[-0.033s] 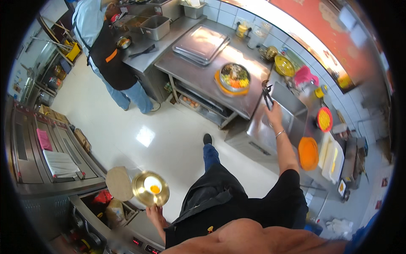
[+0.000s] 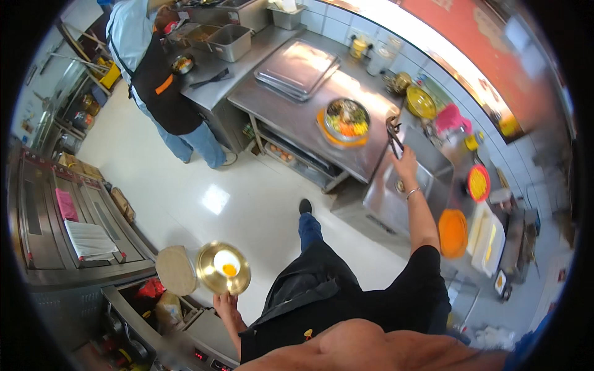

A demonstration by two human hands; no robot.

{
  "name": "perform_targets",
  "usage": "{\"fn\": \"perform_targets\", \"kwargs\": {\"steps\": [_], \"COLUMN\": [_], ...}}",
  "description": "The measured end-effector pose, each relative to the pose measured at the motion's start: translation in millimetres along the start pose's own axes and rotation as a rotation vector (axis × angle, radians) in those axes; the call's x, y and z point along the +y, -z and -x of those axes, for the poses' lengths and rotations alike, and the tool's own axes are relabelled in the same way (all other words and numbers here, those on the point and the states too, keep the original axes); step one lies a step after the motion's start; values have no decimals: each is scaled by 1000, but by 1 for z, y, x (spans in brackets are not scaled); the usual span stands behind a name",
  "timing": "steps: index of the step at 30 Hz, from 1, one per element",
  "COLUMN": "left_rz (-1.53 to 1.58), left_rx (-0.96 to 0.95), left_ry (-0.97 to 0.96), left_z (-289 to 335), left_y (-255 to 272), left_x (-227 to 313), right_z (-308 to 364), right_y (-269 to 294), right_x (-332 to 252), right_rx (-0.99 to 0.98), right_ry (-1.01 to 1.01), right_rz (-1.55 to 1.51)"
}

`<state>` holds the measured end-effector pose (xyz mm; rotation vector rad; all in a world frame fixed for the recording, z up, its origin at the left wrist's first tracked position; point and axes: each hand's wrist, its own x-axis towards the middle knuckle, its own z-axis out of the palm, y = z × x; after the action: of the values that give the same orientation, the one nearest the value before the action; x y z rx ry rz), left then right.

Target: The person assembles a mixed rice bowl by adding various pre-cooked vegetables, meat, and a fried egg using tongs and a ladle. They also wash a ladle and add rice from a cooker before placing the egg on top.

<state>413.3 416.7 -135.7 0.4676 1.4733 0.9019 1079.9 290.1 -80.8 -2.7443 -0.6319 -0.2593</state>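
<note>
My left hand [image 2: 228,307] grips the near rim of a round, shiny gold-coloured plate [image 2: 210,279], held out low on my left. On the plate lies a fried egg [image 2: 228,264] with a whole orange yolk. Out to the right, my right hand [image 2: 405,166] is closed round the dark handles of a bowl clamp [image 2: 394,137], its jaws pointing away from me beside the sink [image 2: 436,154]. Left of the clamp, a metal bowl of sorted vegetables [image 2: 347,120] sits on an orange base [image 2: 325,134] on the steel counter [image 2: 281,106]. The clamp and bowl are apart.
A co-worker [image 2: 164,93] stands at the far-left counter. Steel lids [image 2: 297,68] lie on the middle counter. Right of the sink are a red-rimmed bowl of yellow food [image 2: 478,183], orange plates [image 2: 453,234] and a white tray [image 2: 489,247]. A round board [image 2: 176,271] lies beside the gold plate.
The view has shifted slightly. The gold plate with the egg is a little farther from me, and the clamp stays near the sink's edge. Both hands keep their hold.
</note>
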Motion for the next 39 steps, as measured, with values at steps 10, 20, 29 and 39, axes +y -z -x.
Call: {"fn": "perform_targets", "kwargs": {"steps": [10,20,29,39], "left_rz": [-281,-333,-656,-633], "left_rx": [-314,-396,-494,-692], "left_ry": [24,-2,-150,-105], "left_z": [-91,-196,-325,-383], "left_y": [-379,-501,-535,-553], "left_x": [95,136,160,198], "right_z": [-228,-381,-372,-316], "right_y": [-152,-137,-160,-163], "right_x": [-23,-151,-514,-583], "right_rx": [-133,0,-379,-390], "right_ry": [105,489,698,503], "right_rz": [315,-169,-751,-936]}}
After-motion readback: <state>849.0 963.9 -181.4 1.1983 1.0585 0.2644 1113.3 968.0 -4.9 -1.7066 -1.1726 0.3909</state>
